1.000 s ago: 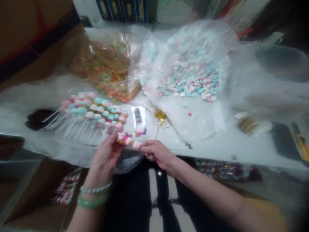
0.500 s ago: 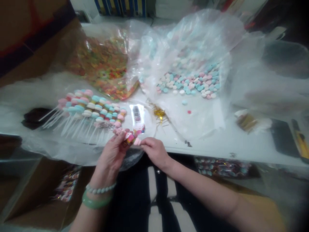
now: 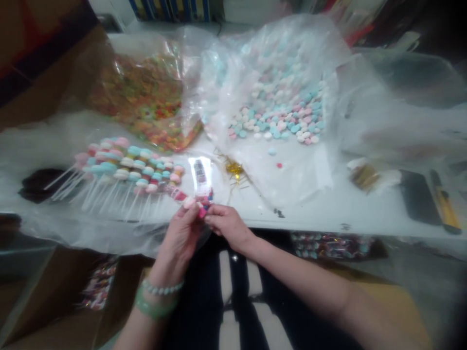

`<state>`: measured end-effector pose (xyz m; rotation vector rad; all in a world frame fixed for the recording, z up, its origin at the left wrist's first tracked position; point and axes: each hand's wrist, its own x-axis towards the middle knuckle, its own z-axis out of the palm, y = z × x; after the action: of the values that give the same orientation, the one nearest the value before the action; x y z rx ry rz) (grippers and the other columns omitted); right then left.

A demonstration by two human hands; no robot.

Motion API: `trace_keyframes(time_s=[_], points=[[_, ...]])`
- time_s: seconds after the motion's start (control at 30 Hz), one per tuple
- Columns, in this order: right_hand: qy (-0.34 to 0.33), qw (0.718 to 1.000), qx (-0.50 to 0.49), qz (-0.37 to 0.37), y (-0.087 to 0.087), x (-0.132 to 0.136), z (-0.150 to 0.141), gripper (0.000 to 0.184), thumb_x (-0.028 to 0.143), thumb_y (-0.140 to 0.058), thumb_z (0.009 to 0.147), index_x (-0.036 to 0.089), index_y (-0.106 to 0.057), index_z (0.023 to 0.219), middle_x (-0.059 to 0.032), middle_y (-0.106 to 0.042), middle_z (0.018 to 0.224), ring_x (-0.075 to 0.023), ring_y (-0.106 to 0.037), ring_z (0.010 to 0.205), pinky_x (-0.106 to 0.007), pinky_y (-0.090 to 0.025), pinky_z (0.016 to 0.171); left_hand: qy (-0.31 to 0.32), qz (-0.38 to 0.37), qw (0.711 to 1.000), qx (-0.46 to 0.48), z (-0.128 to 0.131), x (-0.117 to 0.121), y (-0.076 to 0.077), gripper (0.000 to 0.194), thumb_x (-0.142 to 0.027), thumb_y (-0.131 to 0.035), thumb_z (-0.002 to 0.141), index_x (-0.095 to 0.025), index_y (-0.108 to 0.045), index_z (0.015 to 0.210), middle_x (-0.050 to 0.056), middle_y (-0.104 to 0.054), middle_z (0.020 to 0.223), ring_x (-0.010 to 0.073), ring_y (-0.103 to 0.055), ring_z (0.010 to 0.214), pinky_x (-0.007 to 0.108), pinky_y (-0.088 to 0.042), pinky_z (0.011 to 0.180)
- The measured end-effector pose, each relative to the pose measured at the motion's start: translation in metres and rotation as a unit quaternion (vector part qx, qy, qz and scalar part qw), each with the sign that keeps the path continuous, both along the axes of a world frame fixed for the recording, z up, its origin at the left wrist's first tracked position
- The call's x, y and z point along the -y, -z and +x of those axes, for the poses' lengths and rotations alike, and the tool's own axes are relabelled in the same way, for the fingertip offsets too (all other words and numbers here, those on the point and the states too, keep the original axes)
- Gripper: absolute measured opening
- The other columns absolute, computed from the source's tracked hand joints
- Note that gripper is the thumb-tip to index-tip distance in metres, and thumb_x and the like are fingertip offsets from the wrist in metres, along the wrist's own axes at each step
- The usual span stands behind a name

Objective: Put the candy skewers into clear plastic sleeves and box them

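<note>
Both hands meet at the table's front edge on a small wrapped candy skewer (image 3: pixel 201 210), with pink pieces and a pink printed wrapper. My left hand (image 3: pixel 184 233) is closed round it, thumb on top, and its clear wrapper end juts out to the left. At its right end, the fingertips of my right hand (image 3: pixel 230 224) pinch it; the exact grip is blurred. Left of the hands lies a row of pastel candy skewers (image 3: pixel 127 165) on white sticks. Just behind the hands is a shiny clear printed wrapper (image 3: pixel 200 174).
Gold twist ties (image 3: pixel 234 169) lie behind my right hand. Farther back are a bag of orange-red gummies (image 3: pixel 146 97) and a plastic bag of pastel candies (image 3: pixel 284 116). At right sits a yellow-handled cutter (image 3: pixel 449 211). Below the table, a cardboard box (image 3: pixel 54 321) holds wrapped candies.
My left hand has shifted right along the candy skewer, closer to my right hand. The pink candy end that showed between the hands is now mostly covered. The view has shifted slightly.
</note>
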<state>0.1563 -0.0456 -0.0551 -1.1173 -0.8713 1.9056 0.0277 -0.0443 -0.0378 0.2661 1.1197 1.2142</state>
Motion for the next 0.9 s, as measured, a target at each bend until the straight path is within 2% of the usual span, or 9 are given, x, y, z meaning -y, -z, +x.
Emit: trace_keyframes(time_s=[0.13,0.23,0.33,0.43,0.5,0.6,0.7,0.8,0.9], points=[[-0.001,1.0,-0.017,-0.012,0.001,-0.001,0.003,0.013,0.03,-0.064,0.072,0.019,-0.058,0.069,0.0072,-0.044,0.053,-0.0075,-0.035,0.048,-0.021,-0.023,0.047,0.033,-0.027,0.999,0.033,-0.002,-0.004,-0.002,0.017,-0.019,-0.078,0.08,-0.013,-0.071,0.094,0.007,-0.073,0.086,0.0154,-0.068,0.073,0.025,-0.058,0.068],[-0.031,0.999,0.013,-0.021,0.003,0.001,0.011,0.011,0.027,-0.062,0.075,0.018,-0.067,0.081,0.0072,-0.046,0.054,-0.0075,-0.035,0.048,-0.021,-0.025,0.048,-0.017,-0.066,0.996,0.063,-0.01,-0.012,-0.006,0.012,-0.02,-0.064,0.092,-0.013,-0.069,0.099,0.011,-0.073,0.096,0.0212,-0.071,0.088,0.033,-0.061,0.076],[-0.056,0.996,0.061,-0.019,0.002,0.004,0.017,0.01,0.02,-0.061,0.076,0.018,-0.068,0.082,0.0065,-0.05,0.056,-0.0077,-0.04,0.048,-0.021,-0.03,0.049,-0.078,-0.078,0.991,0.07,-0.012,-0.017,-0.007,0.011,-0.017,-0.056,0.096,-0.013,-0.066,0.096,0.009,-0.071,0.09,0.0203,-0.071,0.087,0.035,-0.061,0.078],[-0.053,0.987,0.147,0.028,0.001,0.006,0.015,0.009,0.014,-0.059,0.077,0.018,-0.065,0.071,0.0051,-0.053,0.056,-0.0098,-0.048,0.054,-0.022,-0.039,0.056,-0.074,-0.061,0.994,0.045,-0.001,-0.015,-0.004,0.011,-0.015,-0.055,0.095,-0.014,-0.065,0.089,0.005,-0.068,0.081,0.0162,-0.068,0.076,0.031,-0.059,0.076],[-0.027,0.972,0.21,0.106,0.001,0.008,0.012,0.013,0.015,-0.057,0.081,0.019,-0.064,0.071,0.0031,-0.06,0.065,-0.0124,-0.056,0.064,-0.024,-0.044,0.064,-0.058,-0.031,0.998,0.024,0.009,-0.011,-0.002,0.007,-0.013,-0.06,0.091,-0.014,-0.065,0.087,0.003,-0.066,0.077,0.0131,-0.065,0.07,0.026,-0.057,0.072],[0.003,0.928,0.295,0.226,0.004,0.01,0.009,0.012,0.02,-0.056,0.087,0.022,-0.067,0.092,0.0013,-0.067,0.08,-0.0154,-0.061,0.074,-0.026,-0.046,0.071,-0.043,0.009,0.999,-0.01,0.017,-0.005,0.001,0.009,-0.014,-0.074,0.08,-0.014,-0.067,0.087,0.002,-0.066,0.078,0.0112,-0.062,0.069,0.02,-0.054,0.069],[0.002,0.877,0.366,0.31,0.009,0.013,0.01,0.03,0.021,-0.052,0.091,0.021,-0.059,0.12,-0.0004,-0.069,0.084,-0.0165,-0.062,0.071,-0.027,-0.047,0.07,-0.007,0.018,0.997,-0.075,0.015,-0.001,0.006,0.026,-0.018,-0.085,0.068,-0.013,-0.068,0.088,0.003,-0.068,0.079,0.0115,-0.062,0.068,0.019,-0.052,0.063],[-0.016,0.796,0.426,0.429,0.016,0.014,0.012,0.023,0.017,-0.045,0.095,0.018,-0.063,0.11,-0.0066,-0.071,0.091,-0.0182,-0.063,0.08,-0.028,-0.047,0.074,0.027,-0.002,0.995,-0.092,0.013,0.002,0.009,0.029,-0.019,-0.088,0.062,-0.013,-0.064,0.078,-0.002,-0.061,0.065,0.0066,-0.051,0.05,0.015,-0.04,0.045],[-0.011,0.722,0.474,0.504,0.022,0.012,0.012,0.023,0.017,-0.044,0.097,0.017,-0.065,0.089,-0.0086,-0.068,0.082,-0.0191,-0.061,0.077,-0.029,-0.045,0.073,0.053,-0.063,0.997,-0.009,0.017,0.002,0.006,0.023,-0.019,-0.084,0.069,-0.013,-0.062,0.074,-0.008,-0.044,0.049,0.0036,-0.034,0.038,0.015,-0.027,0.036]])
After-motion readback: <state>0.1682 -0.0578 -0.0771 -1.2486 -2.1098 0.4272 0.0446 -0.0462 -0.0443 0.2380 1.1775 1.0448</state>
